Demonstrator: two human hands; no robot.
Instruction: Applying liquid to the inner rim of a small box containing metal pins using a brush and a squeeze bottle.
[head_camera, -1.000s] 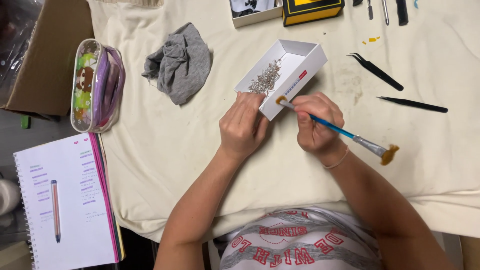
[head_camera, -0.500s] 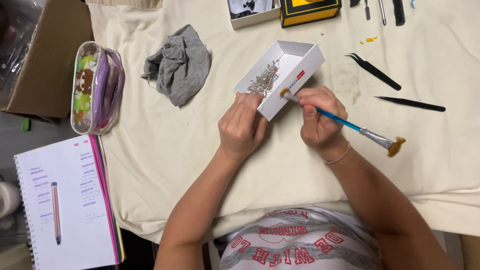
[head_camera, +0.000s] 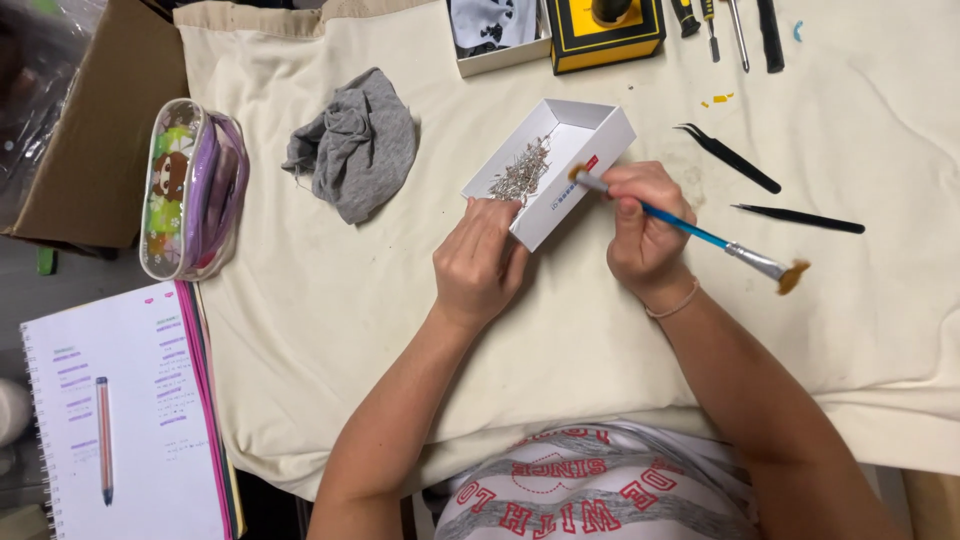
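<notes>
A small white cardboard box (head_camera: 590, 135) lies tilted on the cream cloth, with a heap of several thin metal pins (head_camera: 523, 175) inside. My left hand (head_camera: 478, 262) rests at the box's near left edge, fingers curled on its rim. My right hand (head_camera: 643, 232) grips a blue-handled paintbrush (head_camera: 700, 235); its handle end reaches into the box and its brown bristles (head_camera: 793, 277) point out to the right.
A crumpled grey rag (head_camera: 355, 145) lies left of the box. Two black tweezers (head_camera: 730, 158) (head_camera: 800, 217) lie to the right. A clear pencil pouch (head_camera: 190, 190), an open notebook with a pen (head_camera: 105, 440), a yellow-black device (head_camera: 605, 30) and hand tools (head_camera: 740, 30) sit around.
My right hand has shifted slightly up with the brush, the handle end moving further into the box. My left hand stays on the box edge.
</notes>
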